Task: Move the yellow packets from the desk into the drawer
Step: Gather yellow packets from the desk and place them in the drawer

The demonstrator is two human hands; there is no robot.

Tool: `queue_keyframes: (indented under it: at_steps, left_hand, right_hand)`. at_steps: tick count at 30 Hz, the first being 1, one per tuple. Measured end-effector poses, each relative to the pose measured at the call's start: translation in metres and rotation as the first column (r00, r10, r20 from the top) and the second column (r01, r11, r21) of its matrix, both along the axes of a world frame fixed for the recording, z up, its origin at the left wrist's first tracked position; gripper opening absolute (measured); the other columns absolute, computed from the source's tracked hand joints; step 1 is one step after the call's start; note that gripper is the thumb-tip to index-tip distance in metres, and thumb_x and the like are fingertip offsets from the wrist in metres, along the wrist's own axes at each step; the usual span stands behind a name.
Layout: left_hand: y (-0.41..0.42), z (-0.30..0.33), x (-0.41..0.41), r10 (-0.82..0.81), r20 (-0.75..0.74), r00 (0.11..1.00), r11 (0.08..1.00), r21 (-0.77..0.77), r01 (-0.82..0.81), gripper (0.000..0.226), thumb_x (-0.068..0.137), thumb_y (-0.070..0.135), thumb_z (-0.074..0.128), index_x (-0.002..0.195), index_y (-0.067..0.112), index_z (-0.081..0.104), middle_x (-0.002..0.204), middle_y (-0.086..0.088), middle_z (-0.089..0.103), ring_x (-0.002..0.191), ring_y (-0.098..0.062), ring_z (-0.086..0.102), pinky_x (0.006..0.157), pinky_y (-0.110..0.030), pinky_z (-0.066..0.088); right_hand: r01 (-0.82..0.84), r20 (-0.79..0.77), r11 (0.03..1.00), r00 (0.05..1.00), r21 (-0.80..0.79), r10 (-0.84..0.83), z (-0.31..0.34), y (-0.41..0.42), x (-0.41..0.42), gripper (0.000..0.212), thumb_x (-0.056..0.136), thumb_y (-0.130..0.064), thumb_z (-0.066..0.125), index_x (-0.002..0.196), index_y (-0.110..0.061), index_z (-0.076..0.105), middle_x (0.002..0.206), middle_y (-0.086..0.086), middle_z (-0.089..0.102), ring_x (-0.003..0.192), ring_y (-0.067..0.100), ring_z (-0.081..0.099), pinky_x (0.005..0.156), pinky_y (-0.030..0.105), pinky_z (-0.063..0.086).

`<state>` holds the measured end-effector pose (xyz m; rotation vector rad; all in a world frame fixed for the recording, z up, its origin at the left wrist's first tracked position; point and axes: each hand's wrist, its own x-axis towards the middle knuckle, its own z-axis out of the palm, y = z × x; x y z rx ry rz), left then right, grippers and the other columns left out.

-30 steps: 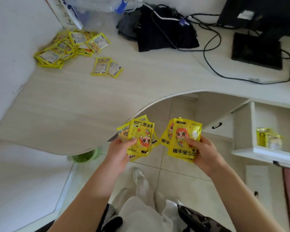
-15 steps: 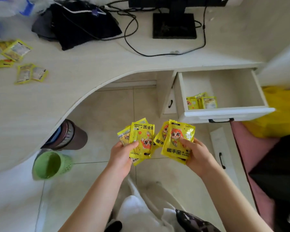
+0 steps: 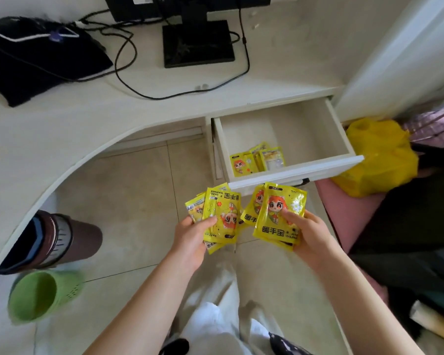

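My left hand grips a fan of several yellow packets, printed with a red-haired cartoon figure. My right hand grips a second bunch of yellow packets, thumb on top. Both bunches hang over the tiled floor, just in front of the open white drawer. A few yellow packets lie in the drawer's front left corner. The pile of packets on the desk is out of view to the left.
The white curved desk carries a monitor stand, black cables and a dark bag. Under it stand a brown bin and a green basket. A yellow plastic bag lies right of the drawer.
The view has swung right from the desk's packet pile to the open drawer. Both hands, still holding their packets, now sit closer to the drawer front.
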<state>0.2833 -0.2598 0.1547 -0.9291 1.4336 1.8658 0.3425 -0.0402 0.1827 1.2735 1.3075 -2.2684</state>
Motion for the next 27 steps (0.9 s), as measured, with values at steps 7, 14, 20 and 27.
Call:
queue_keyframes:
  at_steps: [7, 14, 20, 27]
  left_hand:
    - [0.051, -0.012, -0.075, -0.044, -0.01, 0.999, 0.999, -0.008, 0.044, 0.033, 0.079, -0.007, 0.069, 0.111, 0.0, 0.063, 0.106, -0.02, 0.072, 0.1, -0.037, 0.068, 0.091, -0.058, 0.051]
    - [0.1, -0.017, -0.131, -0.074, -0.009, 0.997, 0.996, -0.04, 0.074, 0.029, 0.078, -0.007, 0.07, 0.105, 0.002, 0.064, 0.101, -0.018, 0.073, 0.097, -0.036, 0.069, 0.087, -0.055, 0.054]
    - [0.147, -0.034, -0.154, -0.086, 0.038, 0.996, 0.99, -0.11, 0.09, 0.022, 0.077, 0.0, 0.074, 0.097, 0.008, 0.066, 0.098, -0.012, 0.074, 0.093, -0.03, 0.07, 0.077, -0.04, 0.056]
    - [0.205, -0.053, -0.166, -0.036, 0.096, 0.995, 0.981, -0.186, 0.053, 0.035, 0.069, 0.015, 0.081, 0.1, 0.01, 0.064, 0.106, -0.009, 0.071, 0.105, -0.027, 0.064, 0.103, -0.051, 0.041]
  right_hand:
    - [-0.012, 0.008, 0.997, 1.0, 0.082, 0.011, -0.004, 0.056, -0.075, 0.031, 0.086, -0.006, 0.063, 0.116, -0.004, 0.06, 0.11, 0.025, 0.068, 0.091, 0.041, 0.068, 0.076, 0.056, 0.056]
    - [-0.053, 0.071, 0.984, 0.997, 0.17, 0.041, -0.009, 0.106, -0.129, 0.023, 0.084, -0.004, 0.066, 0.106, -0.007, 0.064, 0.104, 0.025, 0.069, 0.09, 0.041, 0.067, 0.079, 0.057, 0.055]
    - [-0.158, 0.12, 0.945, 0.985, 0.288, 0.128, -0.027, 0.157, -0.162, 0.024, 0.081, -0.004, 0.07, 0.102, -0.01, 0.062, 0.095, 0.019, 0.071, 0.086, 0.038, 0.07, 0.073, 0.052, 0.058]
    - [-0.344, 0.182, 0.872, 0.937, 0.349, 0.297, -0.056, 0.223, -0.202, 0.021, 0.08, -0.005, 0.073, 0.092, -0.016, 0.06, 0.089, 0.01, 0.07, 0.075, 0.025, 0.069, 0.059, 0.035, 0.058]
